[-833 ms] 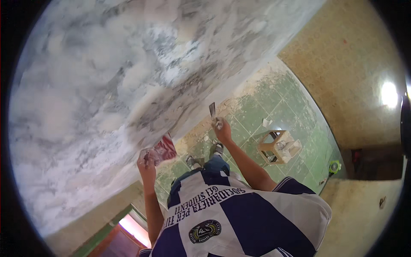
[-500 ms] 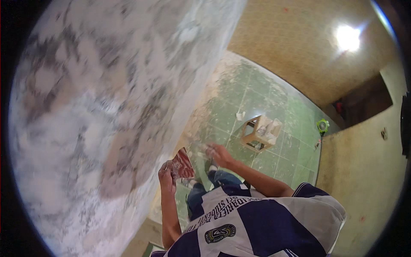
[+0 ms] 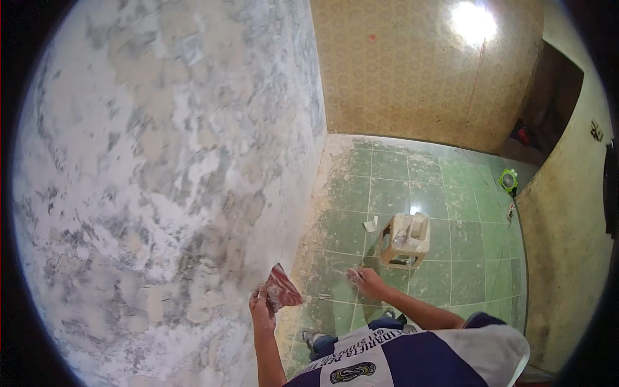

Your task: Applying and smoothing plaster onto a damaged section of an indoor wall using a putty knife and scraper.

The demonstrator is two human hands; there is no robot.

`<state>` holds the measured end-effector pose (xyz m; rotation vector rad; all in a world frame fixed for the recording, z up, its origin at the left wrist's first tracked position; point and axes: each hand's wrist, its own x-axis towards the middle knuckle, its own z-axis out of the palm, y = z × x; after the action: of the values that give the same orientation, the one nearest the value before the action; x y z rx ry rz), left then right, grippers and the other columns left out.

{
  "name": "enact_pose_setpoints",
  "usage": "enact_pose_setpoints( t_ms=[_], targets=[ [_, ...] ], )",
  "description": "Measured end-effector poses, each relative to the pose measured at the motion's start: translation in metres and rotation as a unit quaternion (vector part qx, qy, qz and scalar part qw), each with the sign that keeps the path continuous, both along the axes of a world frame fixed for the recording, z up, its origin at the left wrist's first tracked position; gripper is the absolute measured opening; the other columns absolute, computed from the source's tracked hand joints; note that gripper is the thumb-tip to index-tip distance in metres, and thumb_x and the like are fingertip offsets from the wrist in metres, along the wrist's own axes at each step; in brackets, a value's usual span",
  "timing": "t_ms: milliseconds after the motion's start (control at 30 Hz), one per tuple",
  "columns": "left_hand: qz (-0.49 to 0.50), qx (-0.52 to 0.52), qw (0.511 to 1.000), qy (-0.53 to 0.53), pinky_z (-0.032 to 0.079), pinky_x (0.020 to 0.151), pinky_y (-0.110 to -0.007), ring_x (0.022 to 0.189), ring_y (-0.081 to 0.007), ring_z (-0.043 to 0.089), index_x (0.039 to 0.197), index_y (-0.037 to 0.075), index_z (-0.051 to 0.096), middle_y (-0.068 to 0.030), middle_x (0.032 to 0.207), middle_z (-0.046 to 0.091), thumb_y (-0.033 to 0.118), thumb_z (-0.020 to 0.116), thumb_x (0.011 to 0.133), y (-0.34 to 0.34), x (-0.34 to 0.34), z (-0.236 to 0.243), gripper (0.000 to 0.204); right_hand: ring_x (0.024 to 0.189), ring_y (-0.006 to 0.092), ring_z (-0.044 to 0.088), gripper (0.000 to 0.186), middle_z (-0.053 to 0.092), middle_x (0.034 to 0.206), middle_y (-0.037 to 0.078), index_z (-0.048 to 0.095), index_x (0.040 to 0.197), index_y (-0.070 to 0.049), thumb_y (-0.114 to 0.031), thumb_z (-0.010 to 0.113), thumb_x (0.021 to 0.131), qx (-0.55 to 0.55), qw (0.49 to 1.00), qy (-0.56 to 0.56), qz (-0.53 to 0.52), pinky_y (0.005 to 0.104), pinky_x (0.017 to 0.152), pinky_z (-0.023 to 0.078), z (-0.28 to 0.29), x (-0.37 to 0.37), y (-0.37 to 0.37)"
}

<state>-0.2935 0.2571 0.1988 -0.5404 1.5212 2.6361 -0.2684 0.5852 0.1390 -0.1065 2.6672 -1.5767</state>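
Left hand (image 3: pixel 261 311) is seen in the head view raised beside the patchy grey-and-white plastered wall (image 3: pixel 161 180), its fingers closed around a reddish flat board (image 3: pixel 282 289) smeared with pale putty. The board is held tilted, its upper corner just beside the wall surface, and a lump of putty is seen lying on its face close to the fingers. Whether the board actually touches the wall cannot be told.

Right hand (image 3: pixel 365 281) is held lower and farther from the wall, out over the green tiled floor (image 3: pixel 464 219). Its fingers are curled shut around a small tool whose thin pale end is seen pointing toward the left hand; the tool is too small and blurred to be named more exactly, though a narrow blade is suggested. The two hands are kept apart, with a gap of floor seen between them.

Below the hands, a blue-and-white striped shirt (image 3: pixel 419 358) is seen at the lower edge. A small plaster-spattered stool (image 3: pixel 406 240) is stood on the tiles just beyond the right hand. White dust and debris are spread along the foot of the wall. A patterned yellow wall (image 3: pixel 412 71) is seen at the far end, and a green round object (image 3: pixel 509 180) is set near the right-hand wall.
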Motion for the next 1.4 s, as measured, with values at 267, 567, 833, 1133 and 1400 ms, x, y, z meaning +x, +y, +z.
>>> enact_pose_setpoints(
  t_ms=[267, 567, 833, 1133, 1400],
  targets=[
    [-0.059, -0.259, 0.955, 0.13, 0.054, 0.069, -0.028, 0.078, -0.0117, 0.063, 0.101, 0.0, 0.063, -0.0062, 0.088, 0.067, 0.009, 0.064, 0.094, 0.229, -0.005, -0.029, 0.011, 0.063, 0.01, 0.05, 0.038, 0.06, 0.08, 0.0, 0.064, 0.099, 0.0, -0.035, 0.049, 0.102, -0.32, 0.913, -0.239, -0.081, 0.0289, 0.056, 0.042, 0.027, 0.033, 0.173],
    [-0.197, -0.413, 0.85, 0.263, 0.054, 0.074, -0.028, 0.08, -0.0151, 0.068, 0.096, -0.002, 0.069, -0.012, 0.086, 0.072, 0.0, 0.064, 0.087, 0.394, -0.031, 0.001, 0.011, 0.065, 0.0124, 0.051, 0.029, 0.058, 0.075, 0.003, 0.06, 0.098, -0.001, -0.029, 0.053, 0.096, -0.225, 0.958, -0.147, -0.097, 0.0312, 0.059, 0.043, 0.014, 0.031, 0.28],
    [-0.136, -0.44, 0.826, 0.324, 0.052, 0.065, -0.03, 0.077, -0.0251, 0.07, 0.095, -0.003, 0.065, -0.0143, 0.084, 0.07, -0.001, 0.059, 0.089, 0.499, -0.13, -0.036, 0.009, 0.064, 0.0058, 0.045, 0.028, 0.049, 0.067, -0.005, 0.059, 0.093, -0.002, -0.028, 0.049, 0.101, -0.115, 0.98, -0.106, -0.12, 0.0253, 0.053, 0.036, 0.05, -0.004, 0.379],
    [-0.271, -0.021, 0.962, -0.022, 0.054, 0.058, -0.029, 0.066, -0.0131, 0.064, 0.099, 0.003, 0.063, -0.0035, 0.081, 0.066, 0.015, 0.065, 0.093, 0.61, -0.214, -0.032, 0.013, 0.079, 0.0188, 0.057, 0.027, 0.064, 0.09, 0.011, 0.064, 0.116, 0.001, -0.011, 0.062, 0.092, 0.008, 0.983, 0.088, -0.162, 0.0325, 0.074, 0.047, 0.085, -0.089, 0.524],
    [-0.163, 0.065, 0.983, -0.059, 0.056, 0.071, -0.031, 0.079, -0.0159, 0.068, 0.109, 0.001, 0.06, -0.005, 0.095, 0.068, 0.021, 0.067, 0.091, 0.663, -0.199, -0.032, 0.027, 0.084, 0.0312, 0.06, 0.026, 0.062, 0.093, 0.017, 0.066, 0.113, -0.004, -0.011, 0.069, 0.088, -0.028, 0.997, 0.06, 0.034, 0.0373, 0.076, 0.048, 0.023, -0.157, 0.632]
  ],
)
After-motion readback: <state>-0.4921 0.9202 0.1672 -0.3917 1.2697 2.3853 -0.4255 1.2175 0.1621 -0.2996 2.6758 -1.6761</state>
